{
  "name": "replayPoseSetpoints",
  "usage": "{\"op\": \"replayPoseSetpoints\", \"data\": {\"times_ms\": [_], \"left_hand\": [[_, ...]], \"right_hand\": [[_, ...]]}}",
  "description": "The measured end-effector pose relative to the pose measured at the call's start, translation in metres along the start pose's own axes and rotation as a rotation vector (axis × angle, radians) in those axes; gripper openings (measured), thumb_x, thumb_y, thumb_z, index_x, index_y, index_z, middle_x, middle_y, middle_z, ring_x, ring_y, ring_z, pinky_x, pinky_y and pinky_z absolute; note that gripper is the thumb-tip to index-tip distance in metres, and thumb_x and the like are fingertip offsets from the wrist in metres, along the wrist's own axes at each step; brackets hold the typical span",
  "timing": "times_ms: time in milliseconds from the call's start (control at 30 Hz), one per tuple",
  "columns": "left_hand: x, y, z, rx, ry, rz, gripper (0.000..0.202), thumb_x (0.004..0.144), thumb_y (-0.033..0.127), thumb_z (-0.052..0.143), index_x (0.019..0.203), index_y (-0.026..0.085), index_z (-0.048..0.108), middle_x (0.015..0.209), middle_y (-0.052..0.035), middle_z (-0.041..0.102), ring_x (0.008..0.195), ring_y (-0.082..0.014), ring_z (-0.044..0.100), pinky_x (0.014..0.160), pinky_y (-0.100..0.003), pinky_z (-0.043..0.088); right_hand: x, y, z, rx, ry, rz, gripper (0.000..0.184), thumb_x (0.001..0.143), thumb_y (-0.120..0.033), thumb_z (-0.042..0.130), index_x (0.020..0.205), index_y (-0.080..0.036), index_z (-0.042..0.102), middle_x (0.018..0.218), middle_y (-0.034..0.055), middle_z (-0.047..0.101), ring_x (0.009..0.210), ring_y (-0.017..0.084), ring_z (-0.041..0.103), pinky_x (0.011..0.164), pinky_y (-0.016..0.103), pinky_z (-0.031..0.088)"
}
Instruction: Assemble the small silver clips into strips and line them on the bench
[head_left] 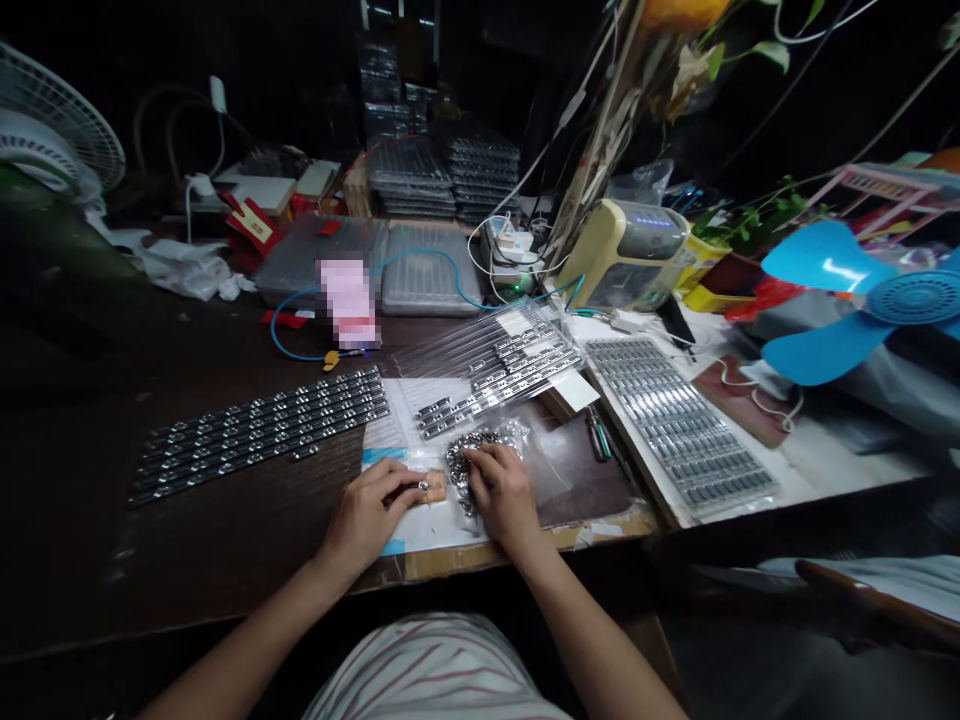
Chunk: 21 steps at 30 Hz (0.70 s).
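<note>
My left hand [371, 510] rests on the desk's near edge, its fingers pinched on a small metal part held against a tan block [433, 487]. My right hand [501, 490] lies just to the right, fingers curled down into a heap of small shiny metal parts [471, 455] on a clear plastic bag. Beyond the hands lie rows of the same metal parts [491, 380] on white paper. A long dark tray of parts in rows [262, 430] stretches out to the left.
A clear tray filled with dark parts [679, 425] sits at the right, small pliers [598, 435] beside it. A blue fan [847, 295], a cream device [630, 255], stacked trays [442, 175], a blue cable [300, 300] and a white fan [52, 130] crowd the back.
</note>
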<state>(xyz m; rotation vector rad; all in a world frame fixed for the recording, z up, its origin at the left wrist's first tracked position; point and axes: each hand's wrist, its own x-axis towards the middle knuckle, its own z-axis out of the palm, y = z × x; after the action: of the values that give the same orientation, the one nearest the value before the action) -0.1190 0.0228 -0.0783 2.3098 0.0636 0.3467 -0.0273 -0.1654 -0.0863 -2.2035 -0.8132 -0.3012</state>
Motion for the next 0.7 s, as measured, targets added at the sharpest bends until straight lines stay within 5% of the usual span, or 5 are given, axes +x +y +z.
{"op": "replayPoseSetpoints", "data": {"times_ms": [467, 700], "left_hand": [[0.002, 0.005, 0.003, 0.146, 0.002, 0.052, 0.011, 0.084, 0.024, 0.061, 0.089, 0.022, 0.071, 0.084, -0.0025, 0.065, 0.078, -0.0161, 0.063, 0.069, -0.026, 0.047], [0.004, 0.003, -0.001, -0.035, 0.101, 0.038, 0.014, 0.086, 0.025, 0.058, 0.091, 0.021, 0.071, 0.087, -0.0034, 0.066, 0.082, -0.0157, 0.063, 0.073, -0.026, 0.049]], "right_hand": [[0.001, 0.002, -0.003, 0.077, -0.022, -0.011, 0.021, 0.093, -0.021, 0.046, 0.102, -0.023, 0.066, 0.094, 0.0058, 0.068, 0.088, 0.019, 0.061, 0.080, 0.032, 0.048], [0.007, -0.027, -0.003, 0.048, -0.123, -0.011, 0.007, 0.087, -0.027, 0.063, 0.086, -0.024, 0.069, 0.083, 0.0004, 0.070, 0.080, 0.017, 0.059, 0.075, 0.030, 0.041]]}}
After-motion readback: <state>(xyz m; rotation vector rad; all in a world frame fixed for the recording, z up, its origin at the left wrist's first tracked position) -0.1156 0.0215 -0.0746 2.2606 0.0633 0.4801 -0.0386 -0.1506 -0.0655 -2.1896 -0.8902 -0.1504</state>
